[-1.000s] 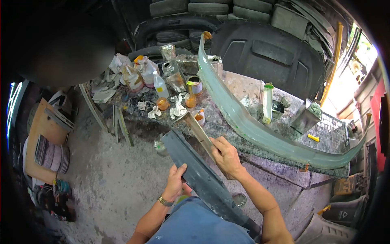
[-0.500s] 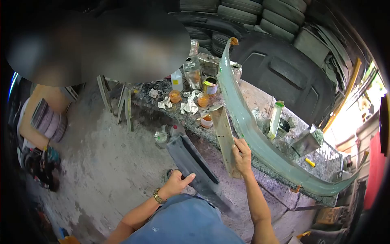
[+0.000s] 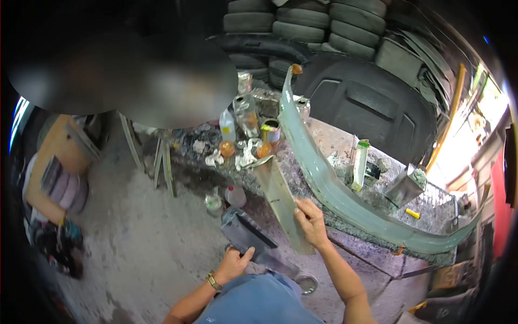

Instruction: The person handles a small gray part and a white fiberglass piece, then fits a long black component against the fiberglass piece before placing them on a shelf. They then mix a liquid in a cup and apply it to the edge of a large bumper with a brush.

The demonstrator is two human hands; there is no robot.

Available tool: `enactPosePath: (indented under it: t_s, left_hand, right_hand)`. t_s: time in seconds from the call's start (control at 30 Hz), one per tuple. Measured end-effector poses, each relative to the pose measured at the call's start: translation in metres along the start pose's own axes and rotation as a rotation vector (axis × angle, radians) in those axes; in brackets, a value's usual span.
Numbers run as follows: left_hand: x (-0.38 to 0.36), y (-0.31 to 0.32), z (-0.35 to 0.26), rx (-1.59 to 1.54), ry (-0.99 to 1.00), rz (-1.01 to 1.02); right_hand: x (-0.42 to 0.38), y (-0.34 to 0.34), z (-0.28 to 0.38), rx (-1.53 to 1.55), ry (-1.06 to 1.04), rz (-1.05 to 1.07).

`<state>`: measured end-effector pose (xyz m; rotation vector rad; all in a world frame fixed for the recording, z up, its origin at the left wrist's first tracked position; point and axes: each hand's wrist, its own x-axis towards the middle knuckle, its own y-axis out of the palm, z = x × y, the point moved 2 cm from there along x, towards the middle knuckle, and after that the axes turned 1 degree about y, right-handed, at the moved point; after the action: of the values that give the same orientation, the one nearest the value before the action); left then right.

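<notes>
My left hand (image 3: pixel 236 263) is closed round the edge of a long dark grey moulded part (image 3: pixel 241 233) with a recessed channel, held low in front of my body. In my right hand (image 3: pixel 312 222) is a long, flat, yellowish-grey strip (image 3: pixel 278 197), slanting up and away. Its far end reaches over the near edge of the workbench. The strip is above and to the right of the dark part. Just beyond it, a long pale-green translucent curved piece (image 3: pixel 329 186) lies along the bench.
The cluttered workbench (image 3: pixel 377 229) carries an open paint can (image 3: pixel 271 130), a metal can (image 3: pixel 247 116), a white bottle (image 3: pixel 227 127), orange tubs (image 3: pixel 226 148), rags and a metal box (image 3: pixel 406 186). A pink-liquid jug (image 3: pixel 235 196) stands on the floor. Stacked tyres (image 3: pixel 356 24) rise behind.
The view has shifted. The strip in my right hand has moved left and lower, and the dark part sits lower in my left hand. A round metal-looking object has come into view near my waist.
</notes>
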<state>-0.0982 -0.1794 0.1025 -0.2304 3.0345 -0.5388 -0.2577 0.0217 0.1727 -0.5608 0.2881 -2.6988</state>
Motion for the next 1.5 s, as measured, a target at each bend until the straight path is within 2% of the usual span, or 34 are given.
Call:
enactPosePath:
  t_s: [0.07,0.1,0.17,0.2,0.27,0.33,0.4,0.47,0.53,0.67,1.03,1.23,1.5]
  left_hand:
    - [-0.007,-0.006,-0.016,-0.101,-0.248,-0.014]
    - [-0.009,-0.009,-0.029,-0.067,-0.241,-0.006]
    - [-0.014,-0.007,-0.047,-0.444,-0.298,-0.029]
    - [-0.014,-0.007,-0.042,-0.413,-0.299,-0.032]
    - [-0.018,-0.010,-0.024,-0.368,-0.119,-0.063]
    - [-0.023,-0.013,-0.012,-0.374,-0.180,-0.018]
    - [-0.026,-0.011,-0.002,-0.530,-0.227,-0.048]
    - [-0.027,-0.009,-0.005,-0.552,-0.213,-0.047]
    - [-0.028,-0.005,-0.011,-0.706,-0.314,-0.018]
    - [-0.030,0.001,-0.012,-0.743,-0.370,0.013]
    - [-0.026,0.017,-0.017,-0.776,-0.302,-0.057]
    - [-0.024,0.016,-0.015,-0.743,-0.349,-0.026]
    - [-0.015,0.014,-0.015,-0.697,-0.307,-0.013]
  right_hand:
    - [0.002,-0.003,0.019,0.038,0.017,0.001]
    - [0.005,-0.004,0.031,0.065,0.020,0.050]
    - [0.010,-0.006,0.044,0.130,0.051,0.146]
    - [0.012,-0.010,0.052,0.158,0.046,0.133]
    - [0.016,-0.017,0.069,0.249,0.119,0.265]
    - [0.019,-0.023,0.082,0.301,0.138,0.285]
    - [0.023,-0.028,0.091,0.326,0.179,0.391]
    - [0.024,-0.031,0.094,0.347,0.196,0.405]
    - [0.024,-0.034,0.098,0.377,0.222,0.439]
    - [0.022,-0.036,0.090,0.383,0.236,0.459]
    - [0.023,-0.040,0.076,0.490,0.409,0.484]
    - [0.027,-0.042,0.075,0.465,0.411,0.468]
    - [0.034,-0.043,0.074,0.439,0.406,0.477]
